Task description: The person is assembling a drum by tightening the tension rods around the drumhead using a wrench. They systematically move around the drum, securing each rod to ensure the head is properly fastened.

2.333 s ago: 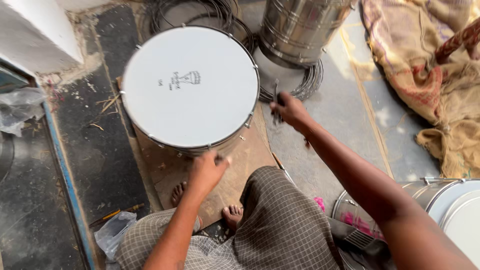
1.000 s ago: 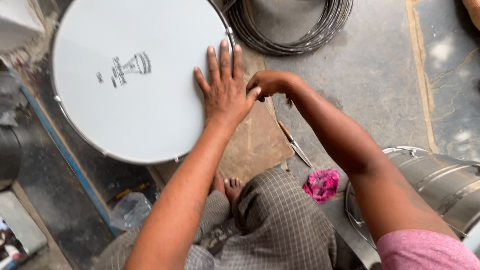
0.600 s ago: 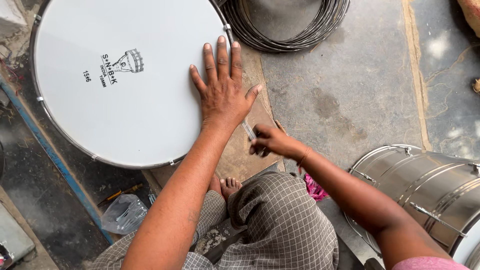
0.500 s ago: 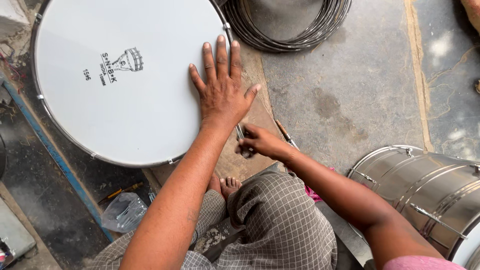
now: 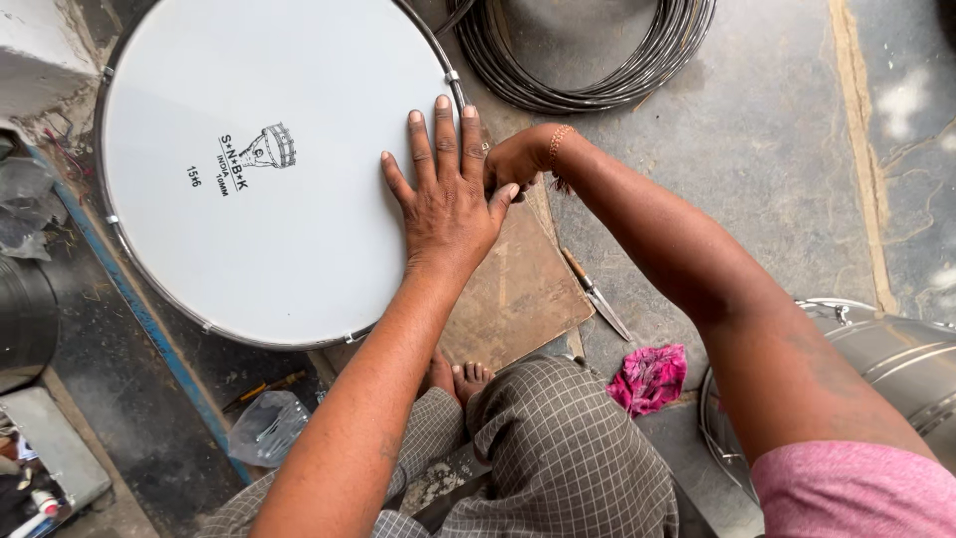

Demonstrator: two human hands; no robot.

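A large round drum with a white head (image 5: 269, 169) and a metal rim lies flat on the floor in front of me. My left hand (image 5: 448, 199) rests flat on the head near its right edge, fingers spread, holding nothing. My right hand (image 5: 516, 159) is curled against the drum's rim, right beside my left thumb. Its fingers are partly hidden behind my left hand, so I cannot see whether it grips anything. My crossed legs in checked cloth (image 5: 558, 458) and a bare foot (image 5: 468, 379) are below.
A brown board (image 5: 518, 289) lies under the drum's right side. A thin metal tool (image 5: 597, 294) and a pink rag (image 5: 649, 377) lie on the concrete. A coil of black wire (image 5: 597, 60) sits behind, a steel drum shell (image 5: 896, 369) at right, a plastic bag (image 5: 264, 428) lower left.
My right hand has gone from the floor near the metal tool up to the drum's rim beside my left thumb. My left hand stays flat on the drum head.
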